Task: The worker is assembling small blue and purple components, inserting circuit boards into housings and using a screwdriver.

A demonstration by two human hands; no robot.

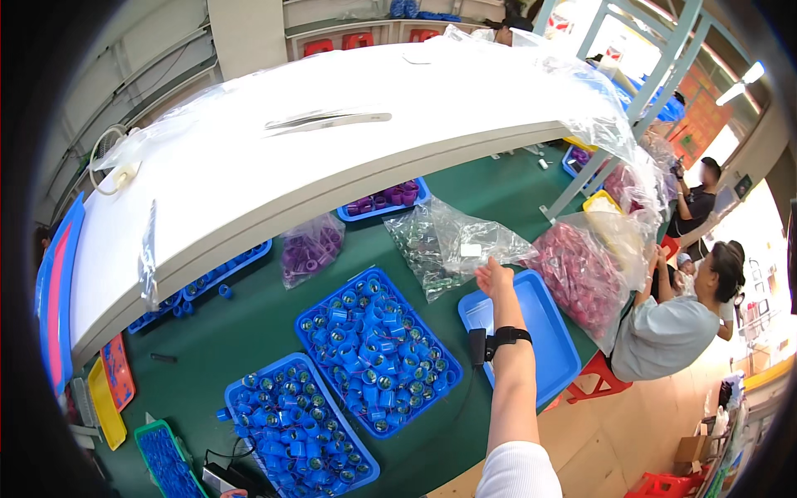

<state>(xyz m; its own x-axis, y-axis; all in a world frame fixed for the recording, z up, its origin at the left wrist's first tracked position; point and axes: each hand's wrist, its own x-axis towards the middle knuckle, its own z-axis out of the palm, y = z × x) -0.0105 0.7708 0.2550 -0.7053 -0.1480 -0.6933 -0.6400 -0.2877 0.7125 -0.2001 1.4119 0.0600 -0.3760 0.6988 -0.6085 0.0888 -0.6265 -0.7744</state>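
My right hand [496, 278] reaches forward, fingers pinched on the edge of a clear plastic bag [452, 245]. The bag lies crumpled on the green table, with small clear pieces in its left part. Under my right forearm is a shallow blue tray [548, 332]. Left of it stand two blue baskets, a farther one [452, 386] and a nearer one [369, 473], both heaped with small blue cup-shaped parts [378, 357]. Only a sliver of my left hand [236, 493] shows at the lower edge, beside a black device [224, 477]; its fingers are hidden.
A white shelf [332, 108] spans the table's far side. Beyond the baskets lie a bag of purple parts [312, 249] and a tray of purple parts [386, 203]. A large bag of pink parts [581, 270] sits at right, beside a seated person in a grey shirt [668, 332].
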